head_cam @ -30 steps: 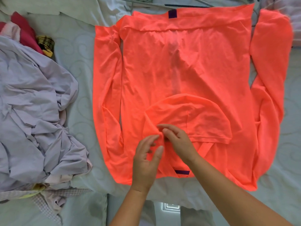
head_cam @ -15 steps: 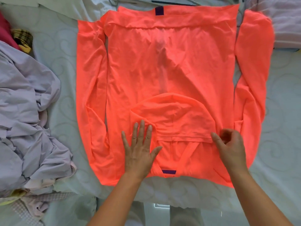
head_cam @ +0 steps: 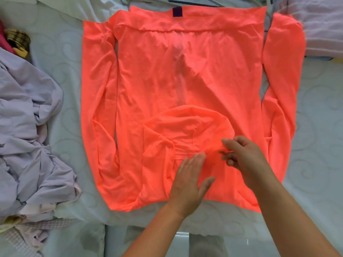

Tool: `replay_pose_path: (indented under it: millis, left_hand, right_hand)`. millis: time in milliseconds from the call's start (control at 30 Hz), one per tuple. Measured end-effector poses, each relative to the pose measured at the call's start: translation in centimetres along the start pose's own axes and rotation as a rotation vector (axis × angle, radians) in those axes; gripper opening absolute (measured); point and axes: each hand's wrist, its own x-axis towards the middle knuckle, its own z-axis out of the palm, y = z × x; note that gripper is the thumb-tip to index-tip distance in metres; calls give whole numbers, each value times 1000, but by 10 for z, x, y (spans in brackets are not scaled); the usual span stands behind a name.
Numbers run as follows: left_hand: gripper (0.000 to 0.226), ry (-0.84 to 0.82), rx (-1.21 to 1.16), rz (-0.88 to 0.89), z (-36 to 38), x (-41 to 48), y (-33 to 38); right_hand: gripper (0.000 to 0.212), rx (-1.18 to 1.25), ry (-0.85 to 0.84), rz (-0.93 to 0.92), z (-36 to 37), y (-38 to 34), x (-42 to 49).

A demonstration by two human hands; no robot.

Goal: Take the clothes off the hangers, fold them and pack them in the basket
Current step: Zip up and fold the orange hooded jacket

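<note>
Neon-orange thin knit hoodie point(head_cam: 185, 80) spread flat on quilted pale bed point(head_cam: 61, 62), rounded hood folded onto body at 6 o'clock. Left hand point(head_cam: 187, 180) flat, fingers straight, pressing fabric; right hand point(head_cam: 245, 156) pinches hood edge. Crumpled lilac clothes point(head_cam: 27, 145) at 9 o'clock.

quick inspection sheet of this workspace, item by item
surface: pale quilted bed cover, bare around the garment.
job's things: orange hooded top spread flat, hood folded onto the body, sleeves lying alongside; metal hangers at the far edge; basket not seen.
clutter: crumpled lilac clothes pile on the left, a plaid item beyond it, striped pillow at far right.
grippers: left hand flat on the top below the hood, fingers straight; right hand pinches fabric at the hood's right edge.
cables: nothing seen.
surroundings: floor and the person's legs at the near bed edge.
</note>
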Motion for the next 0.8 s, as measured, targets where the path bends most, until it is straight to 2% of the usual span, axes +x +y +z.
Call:
replay_pose_path:
  millis: [67, 133, 167, 233, 267, 333, 400, 500, 567, 633, 733, 800]
  left_hand:
    - [59, 131, -278, -189, -12, -10, 1]
    - [52, 282, -266, -242, -23, -19, -7]
    - [49, 319, -173, -222, -27, -22, -13]
    - [47, 306, 92, -135, -33, -25, -28]
    - [49, 267, 229, -94, -34, -25, -34]
    - [57, 143, 471, -51, -31, -21, -49]
    - [69, 33, 619, -40, -26, -14, -64]
    - [72, -59, 661, -48, -23, -8, -72]
    - [62, -6, 531, -41, -33, -6, -63]
    - [56, 162, 333, -94, -57, -8, -58]
    - [64, 517, 166, -395, -104, -15, -82]
    - [78, 678, 103, -640, -127, -20, -106]
  right_hand:
    - [11, 143, -92, -26, 19, -12, -3]
    - [7, 229, -114, -108, 29, -13, -1]
    - [8, 168, -77, -198, 29, -6, 1]
    - [7, -212, 70, -476, 21, 14, 8]
    - [14, -450, 124, -619, 17, 24, 11]
    - [32, -793, 107, -826, 13, 47, 19]
    - [47, -1041, 69, -897, 16, 66, 29]
    - [63, -1285, 58, -837, 22, 85, 44]
    - [65, -1313, 76, -807, 23, 89, 47]
    - [61, -1230, 120, -828, 26, 83, 41]
    - [45, -962, 228, -871, 47, 51, 32]
    - [37, -833, 200, -906, 77, 19, 38]
